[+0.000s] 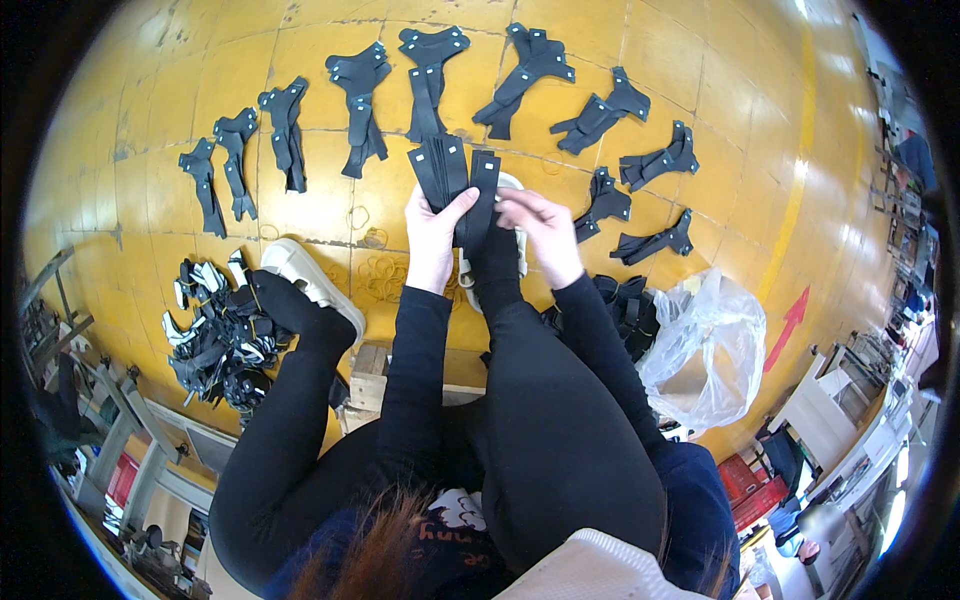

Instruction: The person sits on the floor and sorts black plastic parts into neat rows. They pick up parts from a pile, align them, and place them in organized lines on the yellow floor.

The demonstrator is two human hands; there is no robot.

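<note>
My left hand point(434, 238) grips a fanned bundle of black fabric strips point(440, 172) with small pale labels at their top ends. Its thumb presses on the front, beside a separate dark strip point(484, 185) standing just to the right. At that strip's right edge, the fingers of my right hand point(543, 232) are curled together; a tiny pale spot shows at their tips, and what they pinch is too small to name. Both hands are above my right shoe, which the strips partly hide. Piles of similar black strips point(425, 85) lie in an arc on the floor beyond.
A heap of black-and-white pieces point(225, 340) lies by my left shoe point(312, 285). Thin rubber bands point(385, 280) are scattered on the yellow floor point(740, 130). To the right are a dark pile point(628, 308) and a clear plastic bag point(705, 350). Wooden boards point(370, 380) show under me.
</note>
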